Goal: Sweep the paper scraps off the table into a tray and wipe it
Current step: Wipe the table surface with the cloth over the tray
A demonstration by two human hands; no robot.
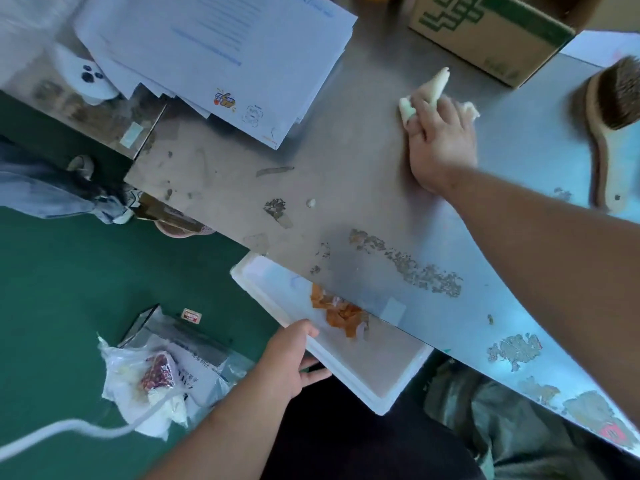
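A white foam tray [363, 382] sticks out from under the near edge of the grey metal table [346, 188]. My left hand [291, 358] grips the tray's left rim. Orange paper scraps [337, 311] lie in the tray by the table edge. My right hand [441, 140] presses a pale cloth [438, 84] flat on the table, far right of centre. One small white scrap [311, 202] lies on the table's middle.
A wooden brush [609, 126] lies at the right. A cardboard box [498, 32] stands at the back. A stack of white papers [221, 53] covers the back left. Plastic bags [162, 372] lie on the green floor. The tabletop has worn, peeling patches.
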